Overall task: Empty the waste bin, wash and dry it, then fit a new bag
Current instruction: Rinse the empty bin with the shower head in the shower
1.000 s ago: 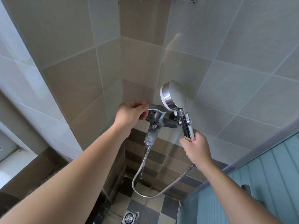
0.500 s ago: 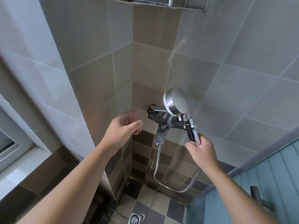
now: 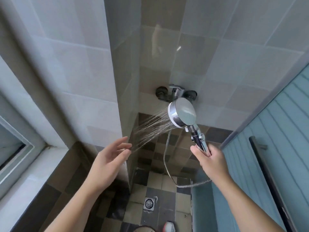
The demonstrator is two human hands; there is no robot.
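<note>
Right hand (image 3: 211, 158) grips shower head (image 3: 183, 113) handle; spray hits left hand (image 3: 109, 160) fingertips

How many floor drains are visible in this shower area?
1. The floor drain sits in the checkered floor tiles, below and between the left hand and the right hand, which grips the shower head. Others may be hidden outside the view.
</note>
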